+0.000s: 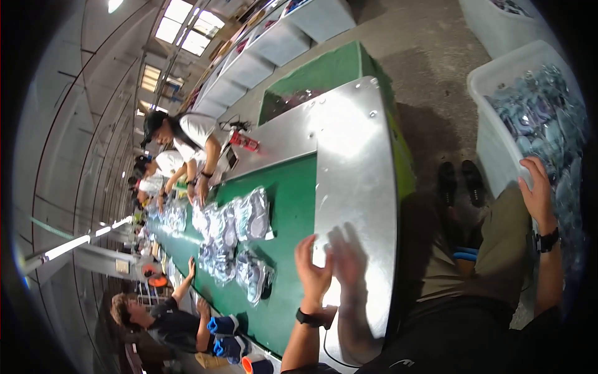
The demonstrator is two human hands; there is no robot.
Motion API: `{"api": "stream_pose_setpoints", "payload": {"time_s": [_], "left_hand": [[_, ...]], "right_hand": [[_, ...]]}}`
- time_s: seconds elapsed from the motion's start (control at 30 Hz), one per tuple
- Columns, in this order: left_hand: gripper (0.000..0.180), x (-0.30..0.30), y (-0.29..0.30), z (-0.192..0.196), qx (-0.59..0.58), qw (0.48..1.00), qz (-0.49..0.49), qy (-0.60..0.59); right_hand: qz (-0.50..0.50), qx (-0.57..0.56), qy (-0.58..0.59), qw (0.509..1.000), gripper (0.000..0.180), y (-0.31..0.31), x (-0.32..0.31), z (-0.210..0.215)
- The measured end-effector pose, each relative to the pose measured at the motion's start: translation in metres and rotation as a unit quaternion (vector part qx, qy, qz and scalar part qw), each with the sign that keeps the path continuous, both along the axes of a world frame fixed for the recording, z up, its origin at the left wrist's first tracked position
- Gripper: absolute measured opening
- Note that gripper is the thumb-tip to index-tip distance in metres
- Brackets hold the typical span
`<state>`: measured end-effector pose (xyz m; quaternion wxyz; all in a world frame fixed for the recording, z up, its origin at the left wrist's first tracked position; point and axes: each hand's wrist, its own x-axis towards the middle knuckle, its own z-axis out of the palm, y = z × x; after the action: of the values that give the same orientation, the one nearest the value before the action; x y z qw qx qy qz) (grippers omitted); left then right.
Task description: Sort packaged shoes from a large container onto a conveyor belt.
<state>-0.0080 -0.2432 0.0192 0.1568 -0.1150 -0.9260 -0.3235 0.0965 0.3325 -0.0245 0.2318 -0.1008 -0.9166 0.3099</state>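
Note:
My left hand [313, 268] lies open, fingers apart, on the edge of a shiny metal plate [355, 143] beside a green conveyor belt [289, 187]. It holds nothing. On the belt, clear bags with grey shoes [250, 215] lie in a row, the nearest bag [255, 277] a short way left of that hand. My right hand [537, 187] reaches out to the right, and its fingers curl over the rim of a white plastic bin [492, 78] full of bagged blue-grey items [545, 118]. Both wrists wear black watches.
Two persons in white shirts [190, 134] work at the belt's far side, and another in dark clothes [159, 315] at the near side. A red device [244, 142] sits on the plate. More white bins [283, 40] line the floor. My black shoes [460, 182] stand on concrete.

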Motion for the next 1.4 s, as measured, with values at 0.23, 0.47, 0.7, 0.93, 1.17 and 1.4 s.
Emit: {"api": "stream_pose_setpoints", "payload": {"time_s": [0.23, 0.47, 0.7, 0.93, 1.17, 1.4], "left_hand": [[0.075, 0.037, -0.192, -0.022, -0.222, 0.925, 0.301, 0.065], [0.085, 0.013, -0.229, -0.026, -0.303, 0.876, 0.373, -0.044], [0.056, -0.01, -0.214, -0.027, -0.259, 0.908, 0.328, 0.02], [0.055, 0.005, -0.104, 0.006, -0.199, 0.956, 0.15, 0.156], [0.042, 0.018, -0.034, 0.032, -0.192, 0.947, -0.001, 0.258], [0.035, 0.035, 0.042, 0.022, -0.153, 0.925, -0.21, 0.279]], "right_hand": [[-0.035, 0.052, -0.005, 0.998, 0.048, 0.025, -0.012, -0.077], [-0.053, 0.074, -0.026, 0.996, 0.05, 0.02, -0.012, -0.066], [-0.043, 0.043, -0.012, 0.998, 0.052, 0.013, -0.01, -0.064], [-0.062, 0.049, -0.025, 0.997, 0.05, 0.014, -0.009, -0.058], [-0.082, 0.085, -0.026, 0.993, 0.047, 0.001, -0.008, -0.043], [-0.084, 0.028, 0.034, 0.995, 0.041, -0.003, -0.006, -0.046]]}}
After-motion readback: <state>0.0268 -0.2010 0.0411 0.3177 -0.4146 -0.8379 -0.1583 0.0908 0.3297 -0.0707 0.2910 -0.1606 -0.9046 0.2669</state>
